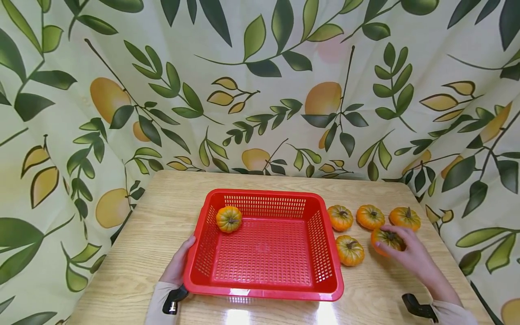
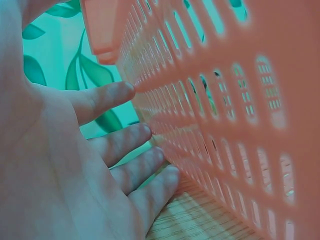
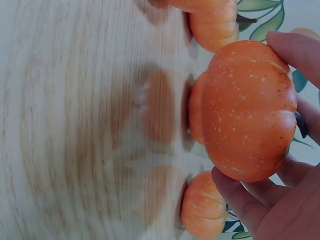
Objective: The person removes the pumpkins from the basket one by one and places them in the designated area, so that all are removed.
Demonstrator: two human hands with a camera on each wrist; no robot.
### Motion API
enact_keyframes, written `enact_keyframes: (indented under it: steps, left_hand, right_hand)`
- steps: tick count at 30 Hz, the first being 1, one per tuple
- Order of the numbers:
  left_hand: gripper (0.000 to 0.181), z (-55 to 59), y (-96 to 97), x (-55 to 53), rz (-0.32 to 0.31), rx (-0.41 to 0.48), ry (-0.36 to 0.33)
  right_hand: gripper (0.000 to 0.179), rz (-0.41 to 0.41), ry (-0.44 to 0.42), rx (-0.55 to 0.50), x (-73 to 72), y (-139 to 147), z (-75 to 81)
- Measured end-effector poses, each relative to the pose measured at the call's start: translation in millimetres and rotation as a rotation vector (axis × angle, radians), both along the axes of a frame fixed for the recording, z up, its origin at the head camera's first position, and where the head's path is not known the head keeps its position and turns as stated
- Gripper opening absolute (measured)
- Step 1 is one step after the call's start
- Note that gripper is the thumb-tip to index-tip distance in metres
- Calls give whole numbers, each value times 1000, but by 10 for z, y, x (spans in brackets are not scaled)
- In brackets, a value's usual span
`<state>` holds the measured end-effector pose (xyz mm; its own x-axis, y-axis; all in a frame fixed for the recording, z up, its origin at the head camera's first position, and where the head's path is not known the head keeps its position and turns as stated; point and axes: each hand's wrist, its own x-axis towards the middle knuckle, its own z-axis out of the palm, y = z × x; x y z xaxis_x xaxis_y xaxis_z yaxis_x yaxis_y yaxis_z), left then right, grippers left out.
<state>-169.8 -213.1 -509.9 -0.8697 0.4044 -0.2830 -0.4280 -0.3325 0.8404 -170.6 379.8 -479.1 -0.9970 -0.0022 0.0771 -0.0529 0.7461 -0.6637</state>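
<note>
A red plastic basket (image 1: 264, 291) with slotted walls stands on the table, and one small orange pumpkin (image 1: 229, 219) sits in its far left corner. My left hand (image 1: 178, 262) is at the basket's left side; the left wrist view shows its extended fingers (image 2: 145, 172) against the slotted wall. To the right of the basket, my right hand (image 1: 412, 253) holds a small pumpkin (image 3: 250, 110) between thumb and fingers. That pumpkin is raised off the tabletop in the right wrist view, its dark stem turned toward the palm.
Right of the basket, several more pumpkins rest on the wooden table (image 1: 162, 216): one (image 1: 350, 250) near the basket wall, another (image 1: 341, 218) behind it, then one (image 1: 370, 217) and one (image 1: 405, 218) farther right. A leaf-patterned cloth (image 1: 260, 113) hangs behind the table.
</note>
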Motion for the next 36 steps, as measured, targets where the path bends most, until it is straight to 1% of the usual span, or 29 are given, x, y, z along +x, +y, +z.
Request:
enact_keyframes:
  steps: [2,7,11,14,18,20,23,25,29,33,36]
  left_hand:
    - [41,11,7,3,-2,10,-8]
    - [45,21,17,11,-6,31,-29]
    - [45,24,20,10,13,6,-36]
    - [40,20,15,6,18,-18,-17]
    - [38,7,-4,2,-22,-6,20]
    - [38,-1,-13,1,-36,3,30]
    - [37,-11,-20,0,-33,3,37]
    - [37,-18,-20,-1,-26,-4,39]
    - [37,-24,-14,2,-10,-19,25]
    - [37,-23,-6,13,6,-30,2]
    - [38,-23,-10,14,-3,-19,6]
  right_hand:
    - [54,-3,-24,2,8,-4,-9]
    - [53,2,-21,5,21,-24,-40]
    - [52,6,-15,3,27,-28,-79]
    - [54,9,-35,0,26,-20,-100]
    - [57,12,-55,-5,26,-11,-116]
    - [59,17,-47,-13,23,-9,-129]
    - [66,26,-25,-31,20,-5,-165]
    - [72,29,-25,-52,15,-2,-189]
    - [81,17,-59,-74,13,0,-215]
    - [83,14,-83,-70,14,-1,-214]
    - [85,18,-95,-71,19,-1,-213]
